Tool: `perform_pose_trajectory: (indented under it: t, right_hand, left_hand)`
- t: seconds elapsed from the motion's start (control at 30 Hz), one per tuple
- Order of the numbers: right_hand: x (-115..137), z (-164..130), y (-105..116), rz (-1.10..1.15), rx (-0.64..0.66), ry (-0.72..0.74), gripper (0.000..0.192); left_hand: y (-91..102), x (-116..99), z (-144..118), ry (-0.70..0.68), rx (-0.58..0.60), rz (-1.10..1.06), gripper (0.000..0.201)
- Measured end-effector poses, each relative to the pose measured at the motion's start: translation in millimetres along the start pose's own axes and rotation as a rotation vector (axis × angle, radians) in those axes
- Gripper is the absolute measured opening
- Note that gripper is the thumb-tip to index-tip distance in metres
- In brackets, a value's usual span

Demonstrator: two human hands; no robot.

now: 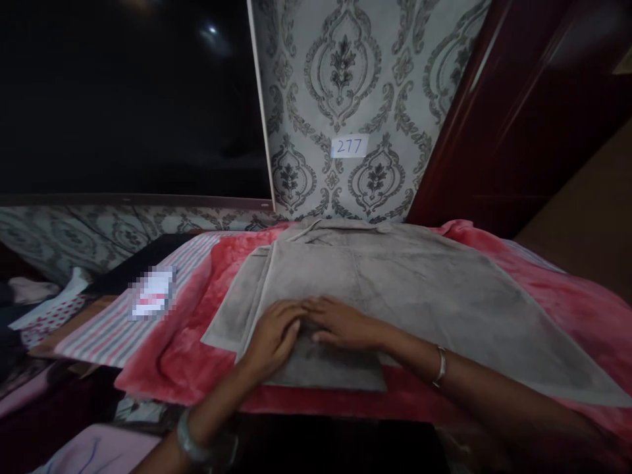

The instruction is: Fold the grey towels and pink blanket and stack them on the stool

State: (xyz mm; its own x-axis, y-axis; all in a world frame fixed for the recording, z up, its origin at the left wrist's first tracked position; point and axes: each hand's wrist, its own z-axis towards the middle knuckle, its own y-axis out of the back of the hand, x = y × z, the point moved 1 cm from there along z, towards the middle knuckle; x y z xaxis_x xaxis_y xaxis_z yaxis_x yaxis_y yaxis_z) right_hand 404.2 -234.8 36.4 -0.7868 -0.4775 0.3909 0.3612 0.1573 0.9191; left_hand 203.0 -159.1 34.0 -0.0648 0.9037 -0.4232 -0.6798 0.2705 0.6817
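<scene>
Lying flat: grey cloth | long axis left-right, slanted edge facing right | hands unclenched, resting on it

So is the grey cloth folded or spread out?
Partly folded: the grey cloth shows overlapping layers at left, its right side spread flat.

A: What is worn above the left hand?
B: A broad, pale greyish bangle, thick and rounded; its finer detail is blurred.
A: And above the right hand?
B: A slender, silver-coloured bracelet, metallic in sheen, with bare forearm on either side.
</scene>
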Motion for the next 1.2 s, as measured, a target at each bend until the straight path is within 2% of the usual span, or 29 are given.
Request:
perform_pose_trajectory:
  t: [0.07,0.13,0.27,0.33,0.47,0.73,0.83,0.93,1.03,1.1,1.2]
  right_hand:
    - [-9,22,3,-0.068,-0.059,-0.062,0.069]
    - [-15,44,1,-0.136,-0.076,-0.084,0.070]
    - [-15,65,-14,-0.193,-0.085,-0.041,0.069]
    - [-11,64,-19,-0.199,-0.082,-0.063,0.069]
    - [1,55,-24,-0.180,-0.016,-0.124,0.068]
    - [61,18,-54,-0.037,0.069,0.136,0.068]
    - [78,2,-56,0.059,0.097,0.193,0.065]
    - [77,1,-45,0.179,0.036,0.164,0.064]
    - [61,17,-33,0.141,-0.064,0.035,0.063]
    - [52,32,-33,0.057,-0.048,-0.024,0.064]
    - [53,48,-45,-0.054,0.015,-0.023,0.067]
  left_hand:
    - [7.4,22,24,0.041,0.080,-0.016,0.040]
    - [8.7,47,53,0.061,0.227,0.025,0.048]
    - [-5.7,95,102,0.155,0.525,0.263,0.056]
    - [-16.7,115,111,0.198,0.573,0.356,0.056]
    - [-30.6,139,106,0.206,0.561,0.365,0.057]
    - [-32.5,147,100,0.160,0.561,0.325,0.061]
    - [-34.9,146,101,0.163,0.561,0.342,0.061]
    - [-34.4,141,102,0.160,0.560,0.352,0.060]
    - [-27.0,136,100,0.157,0.548,0.359,0.060]
    - [-19.3,134,94,0.158,0.544,0.363,0.062]
    - [-9.2,134,79,0.192,0.571,0.353,0.065]
